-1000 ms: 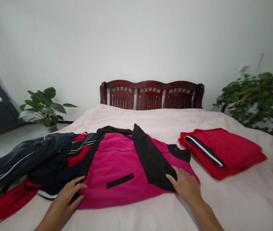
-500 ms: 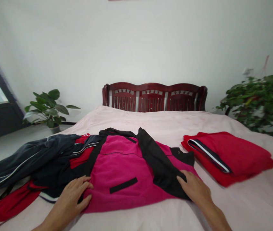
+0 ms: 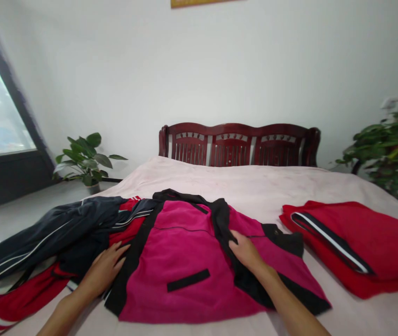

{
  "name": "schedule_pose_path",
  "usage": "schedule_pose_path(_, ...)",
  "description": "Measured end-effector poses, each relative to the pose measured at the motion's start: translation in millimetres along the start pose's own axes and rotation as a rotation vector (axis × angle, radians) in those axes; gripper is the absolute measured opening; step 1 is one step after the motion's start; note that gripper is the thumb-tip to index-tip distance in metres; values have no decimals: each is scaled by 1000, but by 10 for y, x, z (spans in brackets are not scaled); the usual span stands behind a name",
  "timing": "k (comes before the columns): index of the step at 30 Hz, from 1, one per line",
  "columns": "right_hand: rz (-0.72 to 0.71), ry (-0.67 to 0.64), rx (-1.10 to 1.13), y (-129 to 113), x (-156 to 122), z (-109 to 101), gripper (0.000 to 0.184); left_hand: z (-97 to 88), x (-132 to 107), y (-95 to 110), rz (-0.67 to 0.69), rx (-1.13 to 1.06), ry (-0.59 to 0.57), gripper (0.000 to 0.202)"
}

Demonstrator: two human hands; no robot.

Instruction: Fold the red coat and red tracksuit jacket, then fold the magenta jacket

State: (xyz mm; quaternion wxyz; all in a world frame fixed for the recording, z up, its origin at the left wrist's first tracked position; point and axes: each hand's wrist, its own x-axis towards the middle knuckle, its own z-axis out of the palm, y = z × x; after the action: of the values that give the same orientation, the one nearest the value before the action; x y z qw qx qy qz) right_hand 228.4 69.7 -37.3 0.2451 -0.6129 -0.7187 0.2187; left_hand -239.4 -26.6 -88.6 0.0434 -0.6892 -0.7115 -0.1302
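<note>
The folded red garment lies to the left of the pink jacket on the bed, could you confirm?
Not quite: the head view shows the folded red garment to the right of the pink jacket on the bed, not the left.

No readable text, label, brand or number on any garment, wall or furniture.

Likely home bedroom: bed [image 3: 255,186], headboard [image 3: 239,144]

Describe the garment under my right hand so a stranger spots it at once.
On the pale pink bed below the wooden headboard, clothes lie in a row. The middle one, under the right hand, is a magenta jacket; its black trim and pocket bar set it apart from the navy-and-red heap and the folded red garment.
</note>
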Motion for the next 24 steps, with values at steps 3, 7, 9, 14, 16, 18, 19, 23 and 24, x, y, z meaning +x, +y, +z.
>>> schedule_pose_path(3, -264, -84, 44, -86, -261, 146, 49, 0, -51, 8, 120, 116, -57, 48)
schedule_pose_path(7, -287, -79, -69, -157, -536, 231, 50, -82, 38, 165, 280, 181, -62, 49)
schedule_pose_path(9, -273, -64, -91, -174, -583, 238, 50, -144, 184, 238, 296, 204, -54, 48)
schedule_pose_path(14, -253, -61, -108, -172, -593, 230, 48, -231, 777, 283, 337, 284, 14, 47)
schedule_pose_path(16, -256, -57, -107, -159, -603, 225, 48, -207, 1033, 228, 249, 316, 17, 48)
schedule_pose_path(18, -260, -57, -98, -145, -615, 219, 48, -156, 1264, 147, 120, 329, 15, 52)
schedule_pose_path(19, -258, -60, -92, -140, -619, 216, 48, -128, 1368, 102, 58, 330, 17, 54)
schedule_pose_path(23, -243, -78, -74, -137, -614, 208, 48, -38, 1718, -66, -149, 347, 12, 52)
schedule_pose_path(24, -241, -80, -71, -140, -610, 207, 48, -27, 1794, -103, -198, 352, 4, 52)
